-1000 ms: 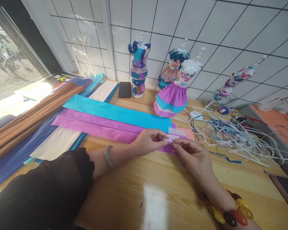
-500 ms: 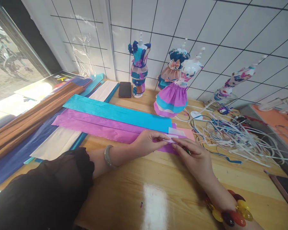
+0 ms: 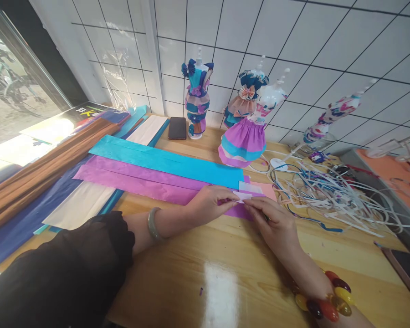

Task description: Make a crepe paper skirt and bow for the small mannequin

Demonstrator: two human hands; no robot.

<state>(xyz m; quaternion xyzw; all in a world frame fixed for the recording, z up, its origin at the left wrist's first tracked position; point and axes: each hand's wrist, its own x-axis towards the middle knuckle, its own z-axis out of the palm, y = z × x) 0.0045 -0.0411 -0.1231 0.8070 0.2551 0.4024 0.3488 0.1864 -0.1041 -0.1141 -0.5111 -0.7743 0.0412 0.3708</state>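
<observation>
A small white strip of paper (image 3: pixel 241 197) is pinched between the fingertips of my left hand (image 3: pixel 208 202) and my right hand (image 3: pixel 273 218). Something thin and dark shows beneath my right fingers, too little of it to name. Under and behind the hands lie long crepe-paper-like strips: a turquoise strip (image 3: pixel 171 160), a purple strip (image 3: pixel 150 172) and a pink-purple strip (image 3: pixel 130 183). Just beyond my fingers, a whitish translucent piece (image 3: pixel 250 187) rests at the strips' right end, with a peach piece (image 3: pixel 268 191) beside it.
Small dress forms in paper outfits, one with a purple skirt (image 3: pixel 244 136), stand along the tiled wall. A tangle of thin strips (image 3: pixel 328 196) covers the right side. A phone (image 3: pixel 177 128) lies at the back; brown paper (image 3: pixel 51 168) and blue paper (image 3: pixel 23 232) lie left.
My right hand has shifted very slightly left, and a little more of the white paper shows between my fingertips. Both hands keep their pinch.
</observation>
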